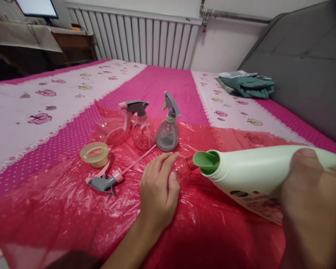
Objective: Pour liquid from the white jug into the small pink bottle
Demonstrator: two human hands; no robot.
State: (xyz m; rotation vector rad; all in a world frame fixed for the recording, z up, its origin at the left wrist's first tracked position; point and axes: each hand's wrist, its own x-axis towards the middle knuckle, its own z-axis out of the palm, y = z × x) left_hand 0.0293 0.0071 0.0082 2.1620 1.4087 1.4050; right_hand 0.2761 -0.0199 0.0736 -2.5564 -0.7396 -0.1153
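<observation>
My right hand (316,205), blurred at the right edge, is wrapped round a large pale green detergent bottle (249,168). It is tipped onto its side with its green pouring spout (205,161) facing left. My left hand (158,186) closes on a small clear spray bottle (184,167) without its head; its neck is at the spout, and most of the bottle is hidden. No stream of liquid can be made out. Left of that hand lies a grey-and-pink spray head (105,183) with its thin tube. A translucent yellowish cap (94,154) sits behind it.
Behind my hands stand a pink-and-grey spray bottle (142,134) and a grey spray bottle (168,135). A red plastic sheet (123,216) covers part of the patterned bed (170,86). Folded clothes (248,85) lie by the grey headboard (302,52). A radiator (137,35) lines the wall.
</observation>
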